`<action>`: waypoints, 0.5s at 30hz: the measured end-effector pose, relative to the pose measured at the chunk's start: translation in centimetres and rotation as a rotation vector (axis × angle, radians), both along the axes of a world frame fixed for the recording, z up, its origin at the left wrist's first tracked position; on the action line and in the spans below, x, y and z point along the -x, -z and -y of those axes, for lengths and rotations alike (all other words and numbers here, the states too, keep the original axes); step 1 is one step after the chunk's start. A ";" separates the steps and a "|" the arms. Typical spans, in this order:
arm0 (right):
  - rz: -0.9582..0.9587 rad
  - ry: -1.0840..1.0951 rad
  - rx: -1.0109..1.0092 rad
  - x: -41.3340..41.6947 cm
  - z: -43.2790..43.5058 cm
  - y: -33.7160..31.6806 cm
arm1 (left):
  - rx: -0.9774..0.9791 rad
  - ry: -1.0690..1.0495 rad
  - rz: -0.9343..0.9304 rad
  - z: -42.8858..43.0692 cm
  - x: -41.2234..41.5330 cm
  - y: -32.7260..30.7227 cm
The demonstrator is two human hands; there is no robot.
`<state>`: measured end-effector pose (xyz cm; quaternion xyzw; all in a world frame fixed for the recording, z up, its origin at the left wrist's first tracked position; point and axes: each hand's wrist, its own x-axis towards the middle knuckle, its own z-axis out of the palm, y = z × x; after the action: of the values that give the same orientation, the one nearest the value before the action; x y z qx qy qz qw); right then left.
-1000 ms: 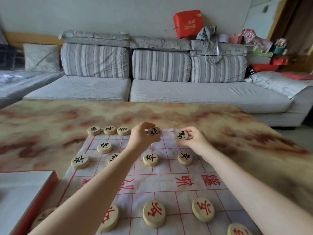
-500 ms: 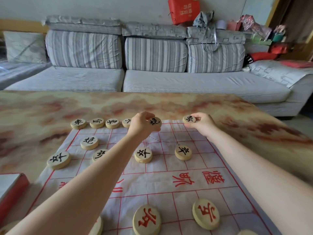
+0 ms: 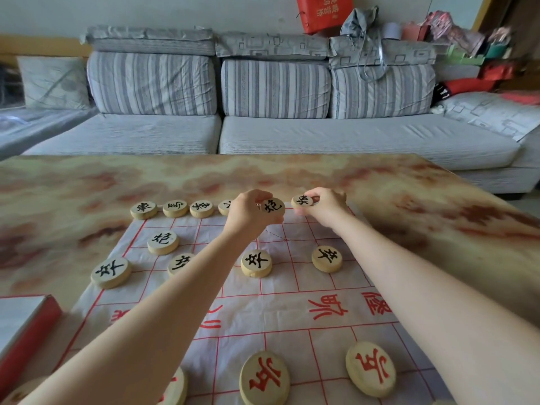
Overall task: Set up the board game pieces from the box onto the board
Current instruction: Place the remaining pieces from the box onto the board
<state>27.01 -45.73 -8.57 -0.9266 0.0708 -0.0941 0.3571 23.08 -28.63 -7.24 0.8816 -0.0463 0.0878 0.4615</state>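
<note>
A white cloth board (image 3: 292, 311) with red grid lines lies on the table. Round wooden pieces with black characters stand on its far half, several in the back row (image 3: 174, 208). My left hand (image 3: 248, 211) holds a black-lettered piece (image 3: 273, 206) tilted up above the far row. To its right, my right hand (image 3: 327, 207) pinches another black-lettered piece (image 3: 302, 201) at the board's far edge. Red-lettered pieces (image 3: 264, 378) sit on the near half. The red-sided box (image 3: 27, 328) rests at the left edge.
The marbled table top (image 3: 409, 200) stretches beyond the board. Behind it stands a grey striped sofa (image 3: 274, 133) with cushions, and bags and boxes piled at the back right (image 3: 467, 54).
Both hands have carried their pieces farther toward the board's far row. The head view has tilted downward and closer, so the box has slid toward the left edge.
</note>
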 end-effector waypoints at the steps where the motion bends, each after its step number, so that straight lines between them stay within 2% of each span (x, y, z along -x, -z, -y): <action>1: -0.016 0.004 0.032 -0.1 0.0 0.1 | 0.000 0.003 0.000 0.0 0.0 0.0; 5: -0.072 -0.005 0.046 0.0 0.3 0.1 | -0.010 0.020 0.009 -0.2 0.4 0.0; 11: 0.051 0.033 -0.219 1.6 2.1 -1.3 | 0.027 0.044 0.001 -0.2 0.9 -0.2; 15: 0.064 0.100 -0.279 3.0 4.8 -1.4 | 0.008 0.100 -0.018 2.0 1.2 -0.4</action>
<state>23.98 -50.51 -7.14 -0.8597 0.1180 -0.1305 0.4795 21.86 -30.63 -6.81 0.8771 -0.0858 0.0566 0.4692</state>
